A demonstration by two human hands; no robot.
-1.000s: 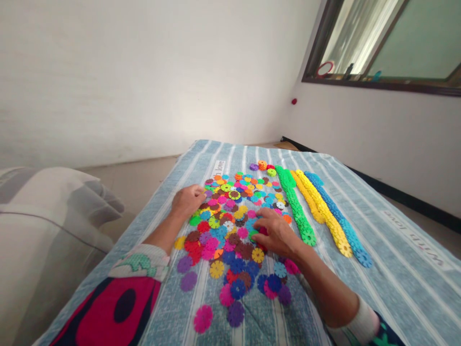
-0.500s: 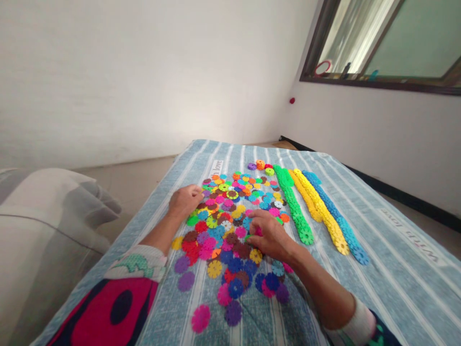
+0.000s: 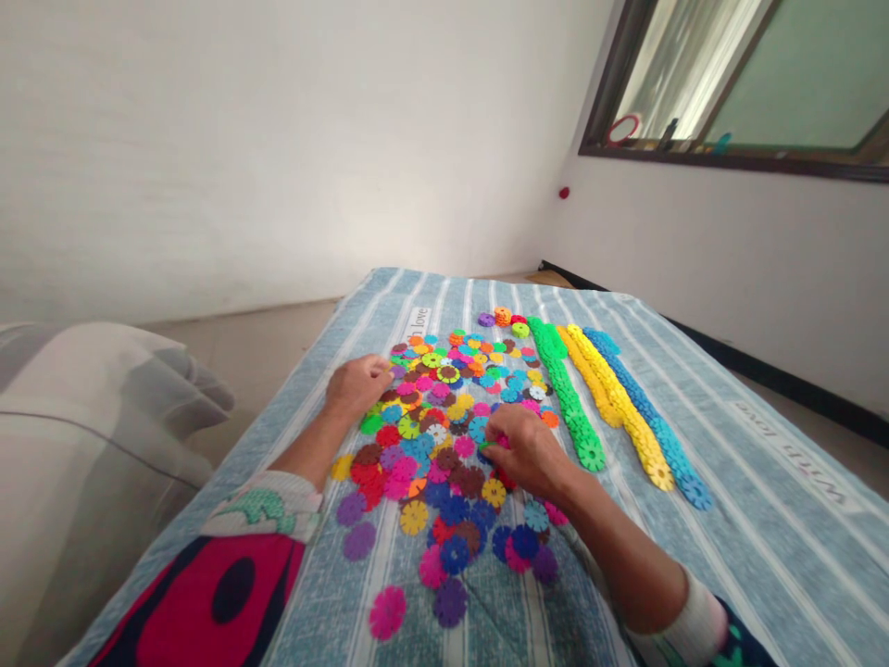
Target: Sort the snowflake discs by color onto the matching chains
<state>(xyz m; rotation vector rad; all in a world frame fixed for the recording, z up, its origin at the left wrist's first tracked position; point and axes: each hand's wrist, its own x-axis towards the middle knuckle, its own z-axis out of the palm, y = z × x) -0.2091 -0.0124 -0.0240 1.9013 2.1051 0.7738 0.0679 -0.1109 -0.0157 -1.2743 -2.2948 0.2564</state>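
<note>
A heap of loose plastic snowflake discs (image 3: 444,435) in many colours lies on a blue striped bedspread (image 3: 750,519). My right hand (image 3: 524,449) rests in the middle of the heap, its fingers curled and pinched on a green disc. My left hand (image 3: 356,387) lies at the heap's left edge with its fingers bent onto the discs; what they hold, if anything, is hidden. To the right run three sorted rows: a green row (image 3: 570,398), a yellow row (image 3: 618,403) and a blue row (image 3: 657,426).
A grey pillow (image 3: 90,435) lies at the left beside the bed. A white wall stands behind, and a dark-framed window (image 3: 736,83) sits at the upper right. Stray pink and purple discs (image 3: 417,607) lie nearest me.
My right hand has slid slightly up and left within the heap and closed its fingers on a green disc. My left hand has hardly moved.
</note>
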